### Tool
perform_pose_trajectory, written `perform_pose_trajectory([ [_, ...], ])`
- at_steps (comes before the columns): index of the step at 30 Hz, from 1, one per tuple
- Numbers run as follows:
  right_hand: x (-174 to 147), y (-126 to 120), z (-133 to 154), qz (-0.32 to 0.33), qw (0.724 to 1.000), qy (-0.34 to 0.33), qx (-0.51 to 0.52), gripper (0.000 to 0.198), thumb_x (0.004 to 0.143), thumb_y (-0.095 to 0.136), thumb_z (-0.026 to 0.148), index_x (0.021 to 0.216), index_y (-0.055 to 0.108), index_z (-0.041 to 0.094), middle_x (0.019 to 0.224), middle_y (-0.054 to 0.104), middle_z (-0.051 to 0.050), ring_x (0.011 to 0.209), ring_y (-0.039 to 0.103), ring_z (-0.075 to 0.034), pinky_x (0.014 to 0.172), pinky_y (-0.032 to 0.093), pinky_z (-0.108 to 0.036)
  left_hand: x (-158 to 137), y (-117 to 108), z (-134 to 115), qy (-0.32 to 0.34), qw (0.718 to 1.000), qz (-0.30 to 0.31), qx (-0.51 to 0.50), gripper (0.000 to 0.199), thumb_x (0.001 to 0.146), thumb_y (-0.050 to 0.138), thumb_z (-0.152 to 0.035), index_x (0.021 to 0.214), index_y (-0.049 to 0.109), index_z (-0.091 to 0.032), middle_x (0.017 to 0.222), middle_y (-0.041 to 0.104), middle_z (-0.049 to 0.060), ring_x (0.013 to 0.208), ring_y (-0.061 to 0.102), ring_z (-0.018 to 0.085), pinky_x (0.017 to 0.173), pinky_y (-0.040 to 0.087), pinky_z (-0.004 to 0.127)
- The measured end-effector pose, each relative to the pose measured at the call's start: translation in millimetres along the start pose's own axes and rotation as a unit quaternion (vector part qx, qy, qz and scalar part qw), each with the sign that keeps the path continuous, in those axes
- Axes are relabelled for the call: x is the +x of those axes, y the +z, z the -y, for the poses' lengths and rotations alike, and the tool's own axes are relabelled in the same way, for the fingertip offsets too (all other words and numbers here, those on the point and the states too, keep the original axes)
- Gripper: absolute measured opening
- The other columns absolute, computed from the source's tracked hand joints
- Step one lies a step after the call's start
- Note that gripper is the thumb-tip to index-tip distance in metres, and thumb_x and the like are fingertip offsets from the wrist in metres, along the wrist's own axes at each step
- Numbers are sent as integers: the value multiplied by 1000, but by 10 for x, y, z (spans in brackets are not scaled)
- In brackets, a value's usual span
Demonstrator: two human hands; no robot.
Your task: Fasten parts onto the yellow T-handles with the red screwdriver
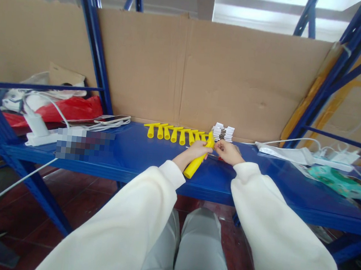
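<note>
My left hand (198, 150) is wrapped around a yellow T-shaped plastic handle (193, 168), which is tilted with its round lower end toward me. Close beside its upper end is my right hand (226, 152), its thumb and fingers pinched together. Whatever those fingers hold is too small to make out. Below the right hand, a small red piece (220, 158) shows, mostly covered. Several similar yellow T-shaped handles (174, 135) lie in a row behind and left of my hands. White pieces (228, 134) with dark parts between them sit stacked just behind my right hand.
A blue shelf top (127, 151) carries everything, backed by a cardboard sheet (237, 81). On the left are a power strip (43, 135), coiled white cable (114, 121) and a red bag (73, 108). A green packet (337, 180) and white chargers (342, 156) lie right.
</note>
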State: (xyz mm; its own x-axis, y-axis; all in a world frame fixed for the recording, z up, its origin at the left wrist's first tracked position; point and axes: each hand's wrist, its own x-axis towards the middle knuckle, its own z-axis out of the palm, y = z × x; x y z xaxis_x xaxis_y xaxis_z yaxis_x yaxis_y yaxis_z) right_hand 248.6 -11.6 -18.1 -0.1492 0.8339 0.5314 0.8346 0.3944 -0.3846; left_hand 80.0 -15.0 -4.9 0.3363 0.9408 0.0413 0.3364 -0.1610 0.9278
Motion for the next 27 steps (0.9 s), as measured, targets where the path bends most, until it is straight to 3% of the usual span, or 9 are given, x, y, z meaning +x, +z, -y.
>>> perform_pose_trajectory([
  [6,2,-7,-22,-5,1000,-13,-9,12,86,57,20,87,69,19,85,77,-7,75,69,-20,71,54,-30,18,-6,35,4,1000,7,0,27,81,63,-9,58,52,-19,41,48,-5,37,48,11,45,40,21],
  [15,16,16,-85,15,998,-39,43,10,84,56,20,81,66,19,78,74,-4,68,65,-17,69,53,-29,-13,-3,20,9,1000,19,3,29,84,60,-8,59,49,-20,39,46,-7,36,46,9,43,38,19],
  [27,12,0,-15,44,997,8,-58,12,88,54,19,86,65,22,73,72,-3,64,62,-18,64,49,-26,4,0,32,12,999,12,34,28,82,61,-10,58,51,-20,41,48,-5,39,50,11,47,41,21],
])
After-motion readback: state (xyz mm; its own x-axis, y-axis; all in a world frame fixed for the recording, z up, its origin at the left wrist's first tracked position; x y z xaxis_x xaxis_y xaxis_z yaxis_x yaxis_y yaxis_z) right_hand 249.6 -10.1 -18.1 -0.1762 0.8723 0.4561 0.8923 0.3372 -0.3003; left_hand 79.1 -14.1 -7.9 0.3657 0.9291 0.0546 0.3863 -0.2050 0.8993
